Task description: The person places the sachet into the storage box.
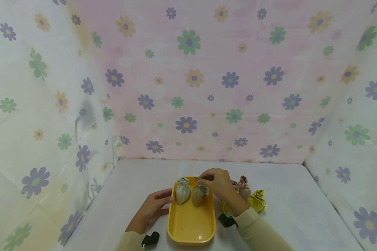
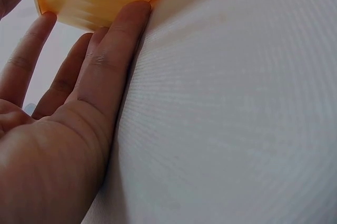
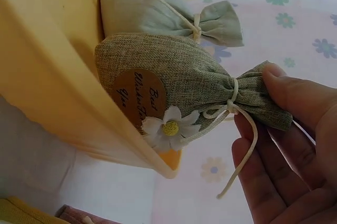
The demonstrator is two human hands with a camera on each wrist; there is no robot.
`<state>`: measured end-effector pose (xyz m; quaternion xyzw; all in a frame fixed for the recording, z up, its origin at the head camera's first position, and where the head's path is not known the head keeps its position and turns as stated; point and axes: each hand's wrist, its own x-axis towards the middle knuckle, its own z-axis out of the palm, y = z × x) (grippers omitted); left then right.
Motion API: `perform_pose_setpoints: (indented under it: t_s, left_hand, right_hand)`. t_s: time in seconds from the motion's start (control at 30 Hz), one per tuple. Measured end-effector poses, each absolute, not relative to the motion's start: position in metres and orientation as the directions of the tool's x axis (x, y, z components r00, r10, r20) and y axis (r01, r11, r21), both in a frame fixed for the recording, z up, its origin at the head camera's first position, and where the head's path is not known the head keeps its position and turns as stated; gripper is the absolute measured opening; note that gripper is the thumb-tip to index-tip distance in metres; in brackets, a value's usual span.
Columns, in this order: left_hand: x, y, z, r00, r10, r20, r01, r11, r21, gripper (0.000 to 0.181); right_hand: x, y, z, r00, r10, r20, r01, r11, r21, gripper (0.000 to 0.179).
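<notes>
Flower-printed fabric [image 1: 204, 101] is filling the upper part of the head view, and below it a white tabletop [image 1: 301, 212] is spreading across the lower frame. Bottom centre, a yellow plastic tray [image 1: 192, 223] is holding two drawstring sachets near its far end. One, a pale grey-green sachet [image 1: 183, 194], is standing at the left; beside it, an olive burlap sachet [image 3: 179, 68] is leaning, with a "Best Wishes For You" label [image 3: 131, 95] and a white flower [image 3: 169, 128] showing in the right wrist view. There, the right hand [image 1: 219, 183] is pinching the burlap sachet's gathered neck between thumb and fingers. The left hand [image 1: 154, 207] is touching the tray's left side, its fingers apart and nearly straight. Right of centre, a dusty-pink sachet [image 1: 244, 188] and a shiny yellow sachet [image 1: 257, 201] are resting on the tabletop.
</notes>
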<state>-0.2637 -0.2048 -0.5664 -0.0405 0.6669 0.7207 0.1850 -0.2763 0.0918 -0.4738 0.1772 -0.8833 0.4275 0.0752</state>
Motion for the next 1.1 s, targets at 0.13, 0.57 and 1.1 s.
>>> perform_pose_setpoints:
  t_s: [0.13, 0.57, 1.1]
  left_hand:
    - [-0.264, -0.205, -0.567, -0.928, 0.210, -0.309, -0.323, -0.039, 0.945, 0.068]
    - [-0.264, -0.206, -0.568, -0.927, 0.201, -0.316, -0.328, -0.029, 0.944, 0.069]
    - [-0.265, -0.206, -0.569, -0.927, 0.197, -0.319, -0.330, -0.024, 0.944, 0.069]
  right_hand:
    - [-0.279, 0.091, -0.476, -0.934, -0.247, 0.259, -0.357, 0.589, -0.725, 0.008]
    - [-0.284, 0.090, -0.485, -0.935, -0.253, 0.250, -0.355, 0.628, -0.693, 0.007]
    - [-0.285, 0.093, -0.488, -0.936, -0.239, 0.257, -0.351, 0.627, -0.695, 0.010]
